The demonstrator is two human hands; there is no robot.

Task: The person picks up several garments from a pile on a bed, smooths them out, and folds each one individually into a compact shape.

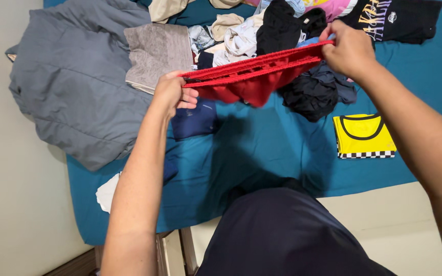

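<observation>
Where the teal sheet (262,153) lies nearest, a folded yellow top (362,135) rests flat; above it, left hand (172,95) and right hand (350,50) each pinch shut on one end of red shorts (254,76), stretched taut; clothes pile (262,30) beyond.

No packages, labels, signs or screens anywhere among the clothes.
</observation>
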